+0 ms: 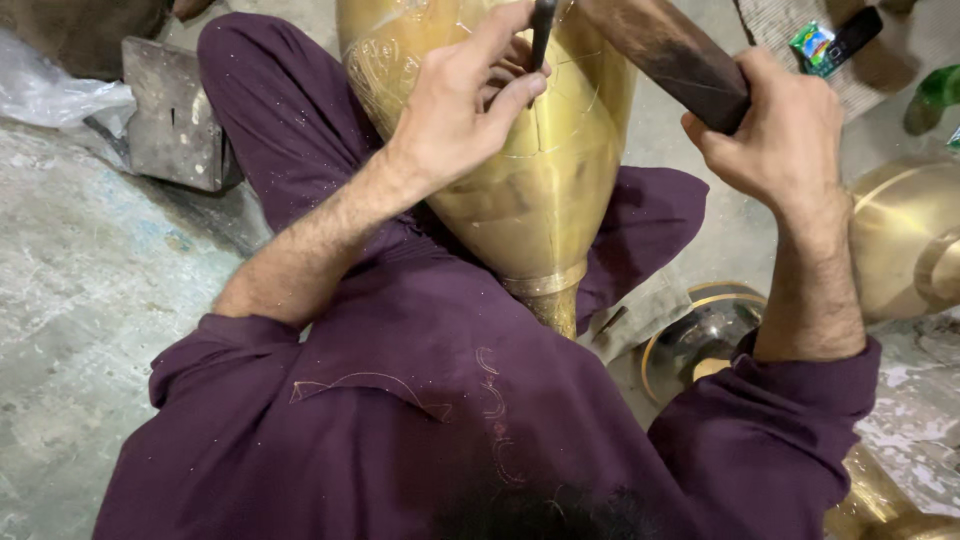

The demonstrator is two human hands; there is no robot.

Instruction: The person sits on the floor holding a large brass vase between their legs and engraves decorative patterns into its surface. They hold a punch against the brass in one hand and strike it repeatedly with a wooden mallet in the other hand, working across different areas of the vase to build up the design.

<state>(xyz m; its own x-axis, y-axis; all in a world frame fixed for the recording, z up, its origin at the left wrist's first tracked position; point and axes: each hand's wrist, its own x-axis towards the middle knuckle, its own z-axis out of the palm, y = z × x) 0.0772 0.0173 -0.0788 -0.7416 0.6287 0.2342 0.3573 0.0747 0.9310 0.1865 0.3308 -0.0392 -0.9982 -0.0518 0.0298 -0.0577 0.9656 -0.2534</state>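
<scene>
Brass fills the middle of the view: a large brass vase (pixel 530 190) lies across the person's lap, its narrow foot pointing toward the body and its wide body running up out of frame. Everything else is placed from that vase.

The left hand (pixel 465 105) rests on the vase's upper flank, fingers pinched around a thin dark chisel (pixel 541 30) whose tip meets the metal among fine engraved lines. The right hand (pixel 775 125), just to the right of the vase and apart from it, is clenched around the handle of a dark wooden mallet (pixel 670 55) angled up toward the chisel's head. I judge the step in hand to be engraving the surface, blow by blow; the next stroke calls for the chisel held steady on its line and a short, measured tap, since a slip would scar the polished brass.

Right of the vase stands another rounded brass vessel (pixel 905 245), and below it, near the vase's foot, a shallow brass bowl (pixel 700 335) sits on the floor (pixel 80 290); what either holds cannot be made out. Left of the vase lie a grey metal block (pixel 175 110) and a crumpled plastic bag (pixel 55 90).
</scene>
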